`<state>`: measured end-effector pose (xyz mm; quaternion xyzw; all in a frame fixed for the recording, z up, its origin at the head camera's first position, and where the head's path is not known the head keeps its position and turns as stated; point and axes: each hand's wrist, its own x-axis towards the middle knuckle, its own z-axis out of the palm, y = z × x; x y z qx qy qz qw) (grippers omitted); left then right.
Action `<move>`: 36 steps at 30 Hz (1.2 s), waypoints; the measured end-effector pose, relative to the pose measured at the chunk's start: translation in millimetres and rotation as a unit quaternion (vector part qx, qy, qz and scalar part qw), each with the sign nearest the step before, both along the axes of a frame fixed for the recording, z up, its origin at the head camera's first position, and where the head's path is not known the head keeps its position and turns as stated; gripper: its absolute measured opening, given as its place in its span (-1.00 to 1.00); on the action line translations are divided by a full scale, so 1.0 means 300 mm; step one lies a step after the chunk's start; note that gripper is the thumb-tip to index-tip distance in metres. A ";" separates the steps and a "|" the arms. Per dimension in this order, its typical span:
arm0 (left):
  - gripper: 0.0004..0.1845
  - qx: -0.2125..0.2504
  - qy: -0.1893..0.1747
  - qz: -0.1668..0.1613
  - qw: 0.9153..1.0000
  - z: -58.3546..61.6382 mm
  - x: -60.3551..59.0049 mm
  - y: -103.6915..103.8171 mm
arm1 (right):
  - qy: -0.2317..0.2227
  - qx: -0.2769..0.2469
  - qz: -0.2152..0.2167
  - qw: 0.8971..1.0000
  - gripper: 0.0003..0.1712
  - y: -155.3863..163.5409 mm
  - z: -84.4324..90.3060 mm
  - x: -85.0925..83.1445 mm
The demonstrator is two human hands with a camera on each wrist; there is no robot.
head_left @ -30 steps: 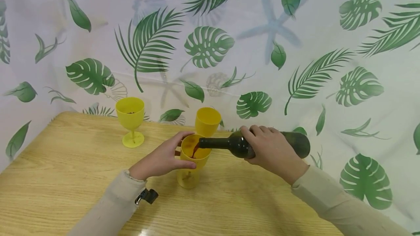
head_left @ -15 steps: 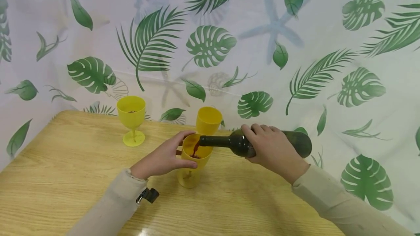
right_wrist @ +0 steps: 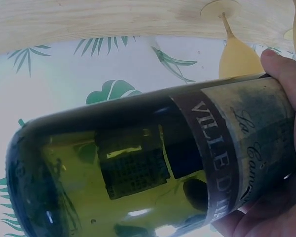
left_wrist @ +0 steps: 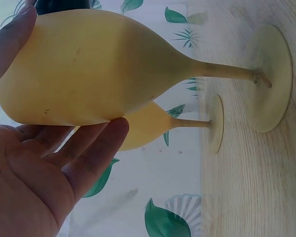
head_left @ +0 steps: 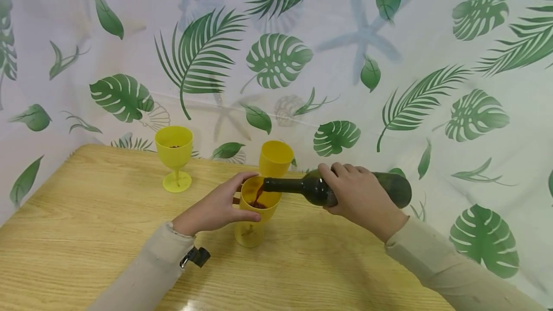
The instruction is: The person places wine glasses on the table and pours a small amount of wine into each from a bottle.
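Observation:
My left hand (head_left: 216, 209) holds the bowl of a yellow goblet (head_left: 271, 211), thumb on the near side and fingers round the far side. The goblet stands upright with its foot on the wooden table. In the left wrist view its bowl (left_wrist: 98, 64) lies between thumb and fingers. My right hand (head_left: 358, 198) grips a dark green wine bottle (head_left: 315, 190) round the body, tilted so its mouth is at the goblet's rim. Dark red liquid (head_left: 259, 191) runs from the mouth into the bowl. The right wrist view shows the labelled bottle (right_wrist: 138, 163) and its base.
A second yellow goblet (head_left: 276, 157) stands just behind the held one, partly hidden. A third goblet (head_left: 174, 148) with something dark inside is at the back left of the table (head_left: 108, 215). Behind the table hangs a leaf-patterned cloth (head_left: 281, 13).
Liquid keeps flowing from the bottle, and the dark red pool in the held goblet looks larger. Both hands hold almost the same position; the whole view has shifted slightly.

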<state>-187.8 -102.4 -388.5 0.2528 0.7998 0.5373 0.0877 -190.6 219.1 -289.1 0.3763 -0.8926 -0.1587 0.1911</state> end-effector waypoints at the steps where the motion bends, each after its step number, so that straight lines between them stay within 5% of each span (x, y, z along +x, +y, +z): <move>1: 0.00 0.000 0.001 0.000 1.000 -0.002 -0.001 0.000 | 0.001 0.001 0.001 1.000 -0.09 0.000 0.001 0.000; 36: -0.01 -0.004 0.004 -0.004 1.000 -0.003 -0.005 0.001 | 0.003 0.004 0.000 1.000 -0.07 0.016 0.018 0.014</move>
